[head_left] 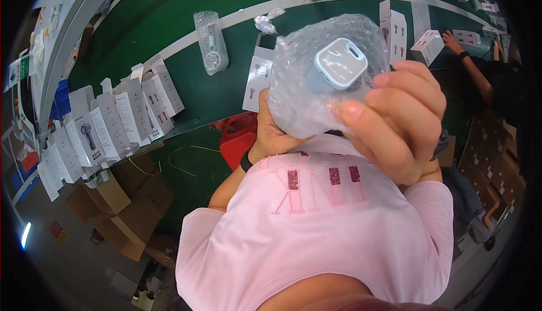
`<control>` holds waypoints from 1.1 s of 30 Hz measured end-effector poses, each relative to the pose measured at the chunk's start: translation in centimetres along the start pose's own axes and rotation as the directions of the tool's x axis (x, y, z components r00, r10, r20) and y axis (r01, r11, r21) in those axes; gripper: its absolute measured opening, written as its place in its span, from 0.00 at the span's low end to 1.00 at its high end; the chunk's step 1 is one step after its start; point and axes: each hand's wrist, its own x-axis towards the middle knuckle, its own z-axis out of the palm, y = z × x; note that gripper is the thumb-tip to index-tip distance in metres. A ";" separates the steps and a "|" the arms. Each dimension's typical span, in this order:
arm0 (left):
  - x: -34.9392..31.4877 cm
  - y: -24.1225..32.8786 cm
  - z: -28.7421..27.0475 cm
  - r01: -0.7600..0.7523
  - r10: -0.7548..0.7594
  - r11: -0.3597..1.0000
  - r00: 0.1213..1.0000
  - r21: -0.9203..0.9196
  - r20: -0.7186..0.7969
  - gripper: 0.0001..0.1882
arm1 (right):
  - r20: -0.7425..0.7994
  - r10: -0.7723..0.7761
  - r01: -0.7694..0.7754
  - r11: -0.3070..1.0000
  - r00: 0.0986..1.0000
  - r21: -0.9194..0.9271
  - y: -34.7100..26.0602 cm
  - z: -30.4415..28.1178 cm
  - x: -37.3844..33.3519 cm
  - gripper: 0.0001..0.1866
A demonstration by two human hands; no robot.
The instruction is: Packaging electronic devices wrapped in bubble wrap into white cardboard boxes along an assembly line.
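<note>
Close in front of me is a bubble wrap bag (299, 102) with a pale blue and white device (341, 64) in it. The device has rounded corners and a slot at its top; the rest of it is blurred by the wrap. My right hand (403, 116) is closed at the bag's right side, thumb and fingers against the plastic. On the other side my left hand (272, 127) grips the bag's lower left, its fingers partly hidden behind. Just beyond the left hand, an open white carton (259, 77) stands on the green table (195, 99).
Several white printed cartons (107, 125) stand in a row at left. A bubble-wrapped handheld fan (212, 43) lies on the table near crumpled plastic (268, 21). More cartons (393, 31) are at right, near a co-worker's arm (474, 74). A red stool (237, 139) and brown boxes (127, 209) are below.
</note>
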 end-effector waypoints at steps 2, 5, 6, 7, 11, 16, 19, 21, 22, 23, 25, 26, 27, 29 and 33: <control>0.2 0.7 0.6 0.047 -0.048 0.999 0.997 -0.011 -0.056 0.43 | 0.031 0.043 -0.041 0.998 0.999 -0.051 -0.7 -0.2 0.3 0.24; 1.3 3.4 1.6 0.221 -0.208 0.968 0.972 0.121 -0.110 0.43 | 0.049 0.051 -0.050 0.998 0.997 -0.027 -0.8 -0.4 0.0 0.24; 1.5 4.1 1.6 0.336 -0.313 0.904 0.941 0.264 -0.127 0.43 | 0.056 0.054 -0.053 0.998 0.997 -0.025 -0.7 -0.4 -0.1 0.24; 1.7 3.7 1.1 0.336 -0.313 0.904 0.941 0.264 -0.125 0.43 | 0.064 0.058 -0.056 0.998 0.996 -0.023 -0.6 -0.4 -0.2 0.25; 2.6 2.5 -0.5 -0.125 0.060 0.938 0.978 0.325 0.202 0.41 | 0.046 0.118 -0.119 0.993 0.992 0.018 -0.2 -0.7 -0.4 0.26; 1.0 0.9 0.6 0.131 -0.118 0.975 0.990 0.182 -0.077 0.41 | 0.072 0.163 -0.163 0.987 0.984 -0.012 0.8 -1.1 -0.1 0.34; 0.5 -0.9 -0.2 -0.222 0.223 0.974 0.974 -0.034 0.031 0.42 | 0.130 0.146 -0.146 0.989 0.981 -0.009 1.5 -1.6 1.1 0.30; 2.4 1.8 0.8 -0.163 0.162 0.985 0.986 0.052 0.033 0.42 | 0.138 0.158 -0.162 0.986 0.978 0.023 1.7 -1.7 1.1 0.27; 2.4 1.7 0.6 -0.163 0.161 0.985 0.986 0.048 0.037 0.42 | 0.153 0.147 -0.155 0.987 0.977 0.039 1.8 -1.8 1.0 0.24; 2.0 1.2 0.2 -0.170 0.169 0.985 0.983 0.003 0.075 0.42 | 0.168 0.134 -0.146 0.987 0.977 0.062 1.8 -1.7 0.9 0.22; 1.2 0.2 -0.7 -0.174 0.178 0.984 0.978 -0.043 0.112 0.42 | 0.171 0.144 -0.162 0.982 0.975 0.097 1.9 -1.2 0.8 0.21; 0.9 0.0 -1.0 -0.154 0.155 0.988 0.979 -0.016 0.130 0.42 | 0.176 0.156 -0.180 0.975 0.972 0.131 1.9 -1.0 0.8 0.20; 0.8 0.0 -1.2 -0.134 0.131 0.991 0.980 0.011 0.147 0.41 | 0.178 0.158 -0.182 0.974 0.971 0.131 2.0 -0.9 0.6 0.20; 1.9 0.2 -0.2 -0.225 0.222 0.974 0.971 0.026 0.086 0.40 | 0.214 0.201 -0.249 0.941 0.956 0.229 2.1 -0.6 0.4 0.21; 2.4 0.0 1.0 -0.200 0.195 0.979 0.974 -0.030 -0.116 0.34 | 0.213 0.210 -0.289 0.832 0.954 0.473 1.4 0.0 -0.6 0.33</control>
